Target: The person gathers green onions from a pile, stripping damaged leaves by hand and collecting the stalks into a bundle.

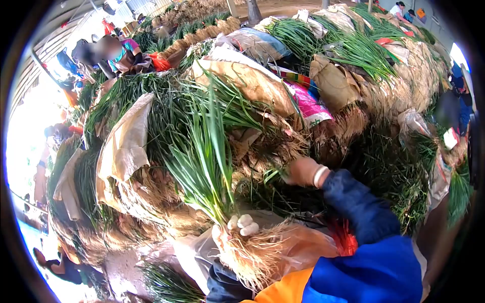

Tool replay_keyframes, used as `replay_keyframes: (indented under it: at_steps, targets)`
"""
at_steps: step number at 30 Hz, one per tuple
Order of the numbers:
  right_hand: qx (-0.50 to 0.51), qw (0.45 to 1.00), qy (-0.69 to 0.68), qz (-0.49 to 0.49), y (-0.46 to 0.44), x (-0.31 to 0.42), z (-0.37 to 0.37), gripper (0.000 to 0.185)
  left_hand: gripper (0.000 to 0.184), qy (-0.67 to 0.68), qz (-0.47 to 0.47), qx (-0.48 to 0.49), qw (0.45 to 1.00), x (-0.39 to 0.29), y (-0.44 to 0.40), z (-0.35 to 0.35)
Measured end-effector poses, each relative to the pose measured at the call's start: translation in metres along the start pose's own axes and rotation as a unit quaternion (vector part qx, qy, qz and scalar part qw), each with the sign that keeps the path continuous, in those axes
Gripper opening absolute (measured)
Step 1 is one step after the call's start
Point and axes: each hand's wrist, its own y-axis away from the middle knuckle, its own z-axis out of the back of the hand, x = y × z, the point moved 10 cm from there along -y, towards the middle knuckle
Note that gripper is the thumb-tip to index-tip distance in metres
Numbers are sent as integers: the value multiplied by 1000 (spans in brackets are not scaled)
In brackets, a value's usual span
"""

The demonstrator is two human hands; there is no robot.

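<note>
White-covered fingertips of my left hand (243,224) wrap round the stems of a bunch of long-leaved green plants (209,166). The leaves stand up above the hand, and pale stringy roots (255,255) hang below it. My right hand (302,171), with a white band at the wrist and a dark blue sleeve, reaches out to the right of the bunch, apart from it. Some loose green leaf pieces (273,175) lie beside its fingers. Those fingers are blurred and partly hidden, so their grip is unclear.
Heaped plant bundles (146,202) with roots outward surround me, partly covered by sacks (126,136). A pink sack (308,103) lies ahead. Dark loose leaves (389,177) lie at the right. A person (124,53) is at the upper left, another (457,108) at the right edge.
</note>
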Motion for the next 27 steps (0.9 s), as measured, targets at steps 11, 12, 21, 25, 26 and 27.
replay_keyframes:
  at_steps: [11,12,21,25,26,27]
  targets:
    - [-234,927,-104,275,20,141,60,62,27,-50,-12,-38,998,-7,0,16]
    - [-293,914,-70,271,15,144,53,39,27,-54,-18,-42,997,-9,1,16]
    - [-413,859,-170,250,36,125,75,61,27,-72,-14,-93,993,-9,5,34]
    - [-285,915,-77,276,23,155,58,22,27,-87,-11,-106,991,-8,11,36]
    - [-284,915,-78,276,25,155,59,22,27,-90,-13,-106,990,-9,14,36]
    - [-203,942,-122,240,17,150,53,16,27,-91,-14,-112,989,-9,14,36]
